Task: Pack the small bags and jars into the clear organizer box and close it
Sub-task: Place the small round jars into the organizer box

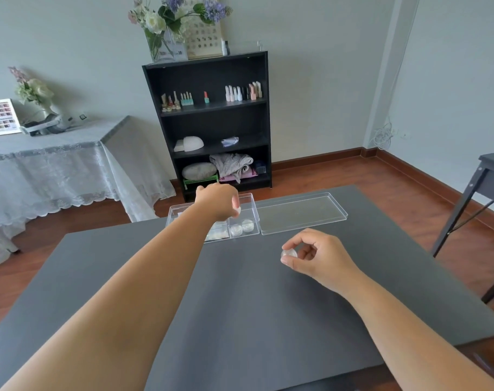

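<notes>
The clear organizer box point(253, 206) stands open at the far edge of the grey table. Its right compartment holds two small round jars point(242, 227). Small bags point(218, 232) lie in the compartment to their left. My left hand point(219, 201) reaches over the box and pinches a small pale jar point(238, 211) above the right compartment. My right hand point(316, 256) hovers over the table nearer to me, with a small clear jar point(288, 253) held between thumb and fingers. The left part of the box is hidden behind my left arm.
The clear lid point(301, 213) lies flat on the table point(240, 306) just right of the box. Beyond the table stand a black shelf point(209, 122) with bottles and a lace-covered side table point(57, 153). Another table's leg point(463, 204) is at the right.
</notes>
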Tool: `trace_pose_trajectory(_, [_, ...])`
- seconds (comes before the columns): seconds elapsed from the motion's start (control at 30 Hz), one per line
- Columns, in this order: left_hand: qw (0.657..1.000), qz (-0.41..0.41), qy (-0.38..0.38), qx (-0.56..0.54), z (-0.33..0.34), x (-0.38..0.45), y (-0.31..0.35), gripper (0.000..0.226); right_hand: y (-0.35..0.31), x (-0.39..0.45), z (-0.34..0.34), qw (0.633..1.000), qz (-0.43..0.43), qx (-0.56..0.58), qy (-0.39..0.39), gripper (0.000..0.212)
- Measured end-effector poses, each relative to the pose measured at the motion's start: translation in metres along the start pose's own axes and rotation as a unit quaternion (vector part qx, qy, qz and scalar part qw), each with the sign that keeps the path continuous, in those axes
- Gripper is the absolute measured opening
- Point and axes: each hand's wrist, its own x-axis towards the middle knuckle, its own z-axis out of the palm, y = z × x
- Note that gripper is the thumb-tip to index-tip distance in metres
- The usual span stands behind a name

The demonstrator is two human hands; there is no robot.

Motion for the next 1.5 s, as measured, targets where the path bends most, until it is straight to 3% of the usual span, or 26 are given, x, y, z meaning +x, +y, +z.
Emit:
trace_pose_trajectory(0.27, [0.991,0.002,-0.097,0.089,-0.002,0.013,0.011,0.014,0.012,0.0,0.005,1.0,0.014,0.019,0.014,0.015])
trace_pose_trajectory(0.53, [0.986,-0.004,-0.107,0.131,-0.004,0.012,0.014,0.015,0.013,-0.001,0.004,0.999,0.021,0.02,0.018,0.015])
trace_pose_trajectory(0.67, [0.99,0.004,-0.08,0.114,-0.008,0.007,0.013,0.011,0.007,0.004,0.002,1.0,0.013,0.007,0.02,0.015])
trace_pose_trajectory(0.77, [0.999,0.004,-0.037,0.017,-0.012,-0.003,0.004,0.013,-0.007,0.02,-0.004,0.999,-0.028,-0.031,0.01,0.013])
trace_pose_trajectory(1.0, [0.985,-0.046,0.107,-0.13,0.03,-0.042,-0.027,0.049,-0.041,0.093,0.004,0.993,-0.08,-0.083,0.006,0.016])
trace_pose_trajectory(1.13, [0.982,-0.045,0.149,-0.102,0.052,-0.058,-0.039,0.053,-0.041,0.134,0.024,0.992,-0.036,-0.111,-0.037,0.017])
trace_pose_trajectory(1.3, [0.985,-0.054,0.156,-0.054,0.066,-0.062,-0.04,0.055,-0.036,0.162,0.046,0.966,0.008,-0.229,-0.119,0.021])
trace_pose_trajectory(1.5, [0.984,-0.076,0.155,-0.035,0.073,-0.061,-0.037,0.055,-0.037,0.175,0.067,0.925,0.053,-0.358,-0.121,0.022])
